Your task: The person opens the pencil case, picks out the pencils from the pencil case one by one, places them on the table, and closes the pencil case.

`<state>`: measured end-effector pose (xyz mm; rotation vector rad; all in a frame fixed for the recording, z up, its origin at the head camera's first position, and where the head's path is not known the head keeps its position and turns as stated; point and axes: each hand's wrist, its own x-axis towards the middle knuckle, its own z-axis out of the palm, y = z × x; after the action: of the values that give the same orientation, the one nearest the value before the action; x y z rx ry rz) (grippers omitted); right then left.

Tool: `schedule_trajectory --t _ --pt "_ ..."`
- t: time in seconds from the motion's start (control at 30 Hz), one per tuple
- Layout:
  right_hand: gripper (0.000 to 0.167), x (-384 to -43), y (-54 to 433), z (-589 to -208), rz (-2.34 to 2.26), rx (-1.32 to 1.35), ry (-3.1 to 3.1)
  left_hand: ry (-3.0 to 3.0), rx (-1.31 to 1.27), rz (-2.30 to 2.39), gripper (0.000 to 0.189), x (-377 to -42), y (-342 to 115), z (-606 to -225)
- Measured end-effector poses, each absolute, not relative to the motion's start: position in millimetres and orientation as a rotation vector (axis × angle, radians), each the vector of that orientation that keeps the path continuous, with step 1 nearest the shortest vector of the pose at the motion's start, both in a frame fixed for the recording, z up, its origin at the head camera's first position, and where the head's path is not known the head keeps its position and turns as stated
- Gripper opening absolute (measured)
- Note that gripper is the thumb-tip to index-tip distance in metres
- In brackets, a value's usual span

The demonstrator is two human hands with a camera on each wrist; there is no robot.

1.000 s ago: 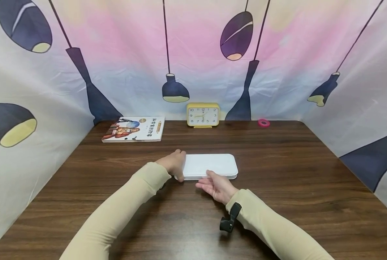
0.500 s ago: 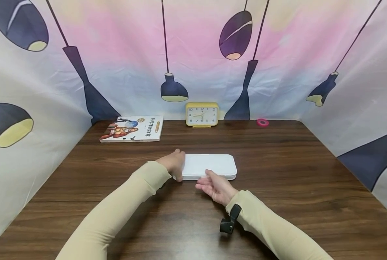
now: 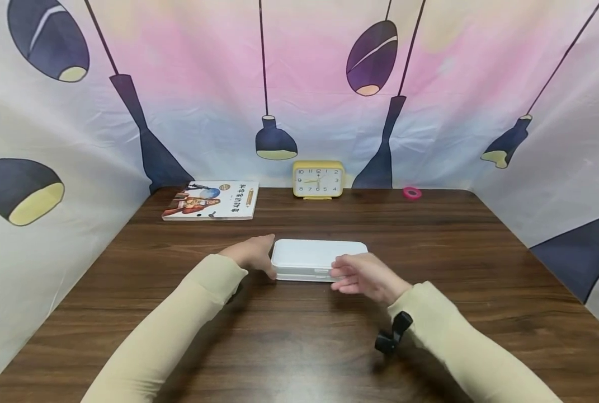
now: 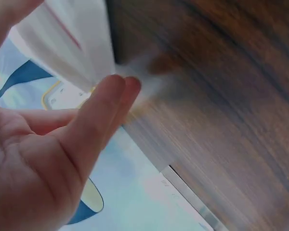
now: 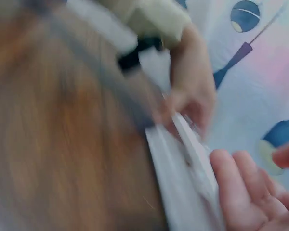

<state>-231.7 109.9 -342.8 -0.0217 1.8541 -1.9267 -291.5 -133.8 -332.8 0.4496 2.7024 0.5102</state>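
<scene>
A long white pencil case (image 3: pixel 306 254) with rounded corners lies lengthwise on the wooden table. A seam and a small catch (image 3: pixel 322 272) show along its front side. At the case's left end is my left hand (image 3: pixel 251 254), thumb toward the front corner and fingers extended toward the back. The left wrist view has those fingertips (image 4: pixel 116 84) right by the case's corner, the fingers nearly straight. My right hand (image 3: pixel 367 275) is at the front right of the case, overlapping its corner, fingers loosely extended. In the right wrist view, blurred, its fingers (image 5: pixel 231 178) lie alongside the case's edge.
A picture book (image 3: pixel 211 200) lies at the back left of the table (image 3: pixel 279 347). Behind the case stands a yellow alarm clock (image 3: pixel 318 180), and a small pink ring-shaped object (image 3: pixel 412 193) sits at the back right. A printed cloth (image 3: pixel 203 67) encloses the table's far sides.
My right hand has slid rightward along the case's front, uncovering the catch. My left hand has drawn back leftward from over the case's end. The head view has shifted slightly.
</scene>
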Motion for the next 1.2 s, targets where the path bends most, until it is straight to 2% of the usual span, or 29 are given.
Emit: schedule_trajectory --t 0.27,0.37,0.63,0.73,0.87,1.2 --pt "0.023 -246 148 -315 -1.266 -0.349 2.778 2.604 0.272 0.664 0.041 -283 -137 -332" --pt "0.023 -253 157 -312 -0.964 -0.459 2.958 2.571 0.215 0.739 0.035 -280 -136 -332" --pt "0.055 -259 161 -322 -0.64 -0.558 2.964 2.573 0.159 0.747 0.029 -277 -133 -333" --pt "0.059 -259 159 -326 -0.541 -0.573 2.968 2.577 0.147 0.755 0.028 -277 -132 -334" --pt "0.052 -259 156 -329 -0.464 -0.601 2.964 2.577 0.133 0.786 0.027 -275 -132 -336" --pt "0.022 -263 156 -315 -0.415 -0.681 3.013 2.625 0.118 0.775 0.02 -272 -126 -337"
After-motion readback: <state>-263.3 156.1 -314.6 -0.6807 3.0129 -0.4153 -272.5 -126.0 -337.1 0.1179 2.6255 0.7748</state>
